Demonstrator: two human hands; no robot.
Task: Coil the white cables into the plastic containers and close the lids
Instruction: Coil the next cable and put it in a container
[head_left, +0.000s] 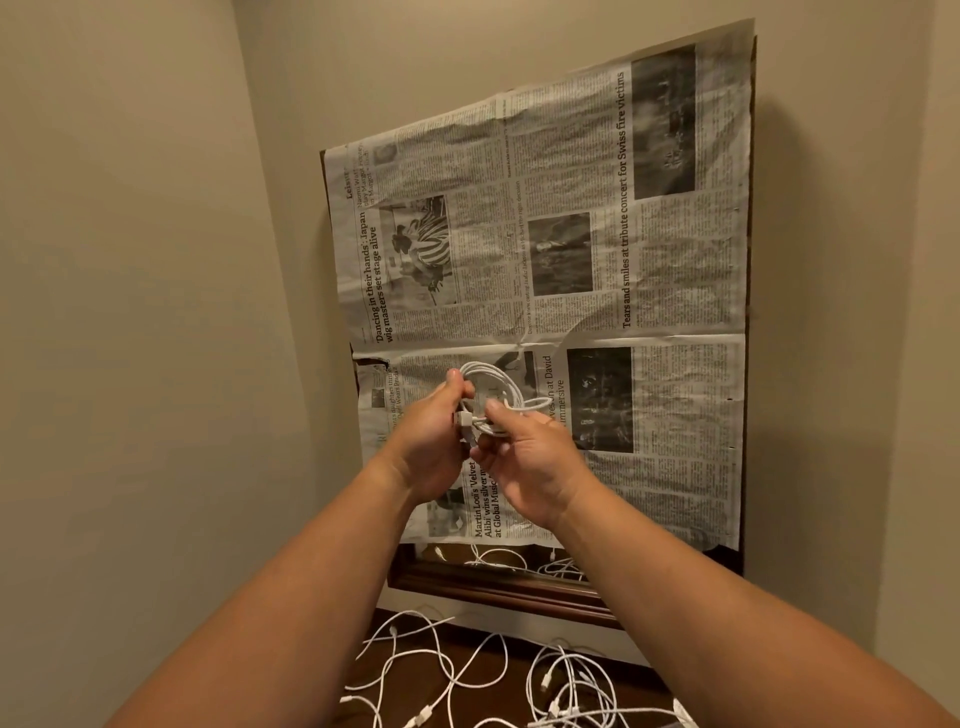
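Note:
Both my hands are raised in front of the wall with a coiled white cable (498, 387) between them. My left hand (431, 441) grips the left side of the coil, thumb and fingers curled round its loops. My right hand (530, 457) pinches the lower right part of the coil, near a white plug end (464, 420). Several loose white cables (467, 670) lie tangled on the dark wooden surface (511, 652) below my arms. No plastic container is in view.
A mirror (498, 569) in a dark wooden frame leans on the wall, mostly covered by a sheet of newspaper (649, 270); its bare lower strip reflects cables. Beige walls close in at the left and right.

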